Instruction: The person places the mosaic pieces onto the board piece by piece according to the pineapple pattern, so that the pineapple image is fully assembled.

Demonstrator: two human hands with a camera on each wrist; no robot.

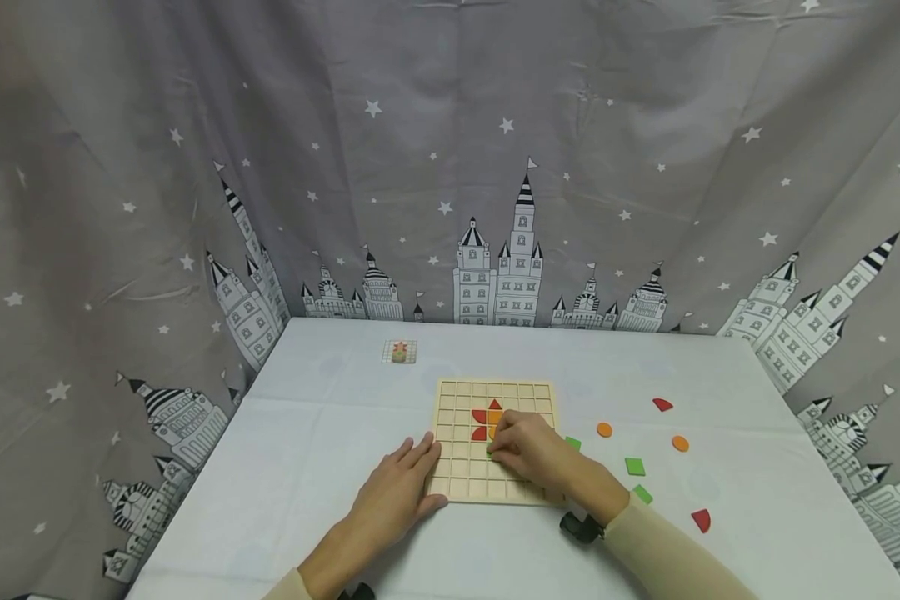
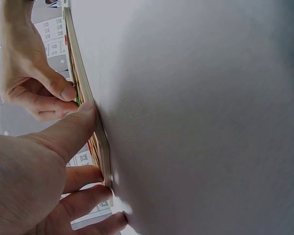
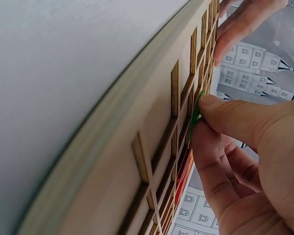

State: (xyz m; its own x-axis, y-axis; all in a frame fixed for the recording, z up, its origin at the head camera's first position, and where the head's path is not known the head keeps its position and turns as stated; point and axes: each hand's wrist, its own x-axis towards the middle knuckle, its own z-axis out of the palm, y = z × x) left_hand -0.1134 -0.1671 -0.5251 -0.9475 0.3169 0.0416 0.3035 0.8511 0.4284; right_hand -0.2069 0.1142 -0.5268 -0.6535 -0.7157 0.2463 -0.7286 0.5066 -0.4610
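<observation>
A square wooden grid board (image 1: 457, 392) lies on the white table. Red pieces (image 1: 479, 416), one of them a triangle (image 1: 495, 405), and an orange piece (image 1: 496, 417) sit in cells near its middle. My right hand (image 1: 532, 450) pinches a small green tile (image 3: 196, 115) between thumb and forefinger, right at the grid just below the colored pieces; its exact shape is hidden by the fingertips. With fingers extended, my left hand (image 1: 393, 492) rests at the board's left side, and its thumb (image 2: 81, 120) touches the front edge.
Right of the board lie loose orange discs (image 1: 604, 429), green squares (image 1: 634, 466) and red rounded wedges (image 1: 701, 520). A small picture card (image 1: 400, 352) with a grid is at the back left. Behind the table hangs a grey castle-print curtain (image 1: 420, 125).
</observation>
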